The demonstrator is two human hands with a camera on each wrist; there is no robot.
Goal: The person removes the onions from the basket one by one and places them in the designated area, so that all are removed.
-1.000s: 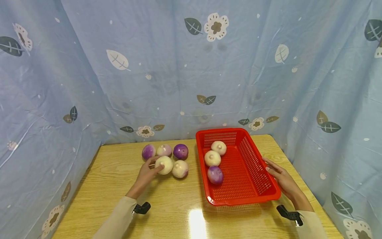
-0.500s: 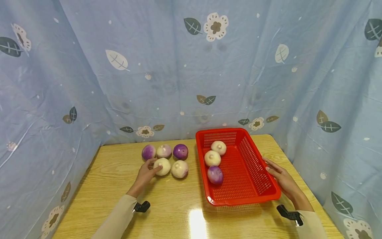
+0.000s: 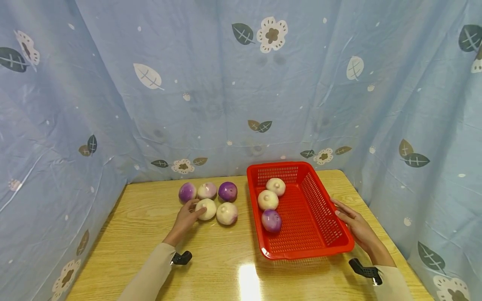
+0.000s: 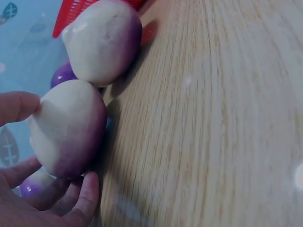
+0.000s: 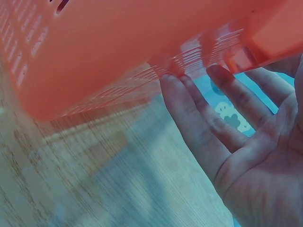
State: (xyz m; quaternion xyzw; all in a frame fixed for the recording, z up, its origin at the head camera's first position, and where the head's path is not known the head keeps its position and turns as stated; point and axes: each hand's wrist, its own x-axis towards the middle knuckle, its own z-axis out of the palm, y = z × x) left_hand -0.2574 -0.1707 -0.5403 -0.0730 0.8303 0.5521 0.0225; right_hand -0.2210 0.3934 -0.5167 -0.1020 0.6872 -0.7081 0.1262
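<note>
My left hand (image 3: 184,219) holds a pale turnip (image 3: 206,209) between thumb and fingers, low over the table. In the left wrist view the thumb (image 4: 19,106) touches the white side of that turnip (image 4: 66,132), and the other fingers curl at its purple underside. Right beside it sits another white turnip (image 3: 227,213). Behind these stand a purple-and-white turnip (image 3: 187,192), a paler one (image 3: 207,190) and a deep purple one (image 3: 227,191). My right hand (image 3: 355,225) rests its extended fingertips against the right outer side of a red plastic basket (image 3: 290,254), also seen close in the right wrist view.
Inside the basket, along its left wall, lie two white turnips (image 3: 268,200) and a purple one (image 3: 271,220). The wooden table (image 3: 211,267) reaches back to a blue patterned curtain (image 3: 211,104), which also hangs at both sides. Each wrist wears a black camera mount (image 3: 182,258).
The left hand and its turnip have come slightly down, then shifted a little right, staying near the neighbouring turnip. The right hand and the basket have kept still.
</note>
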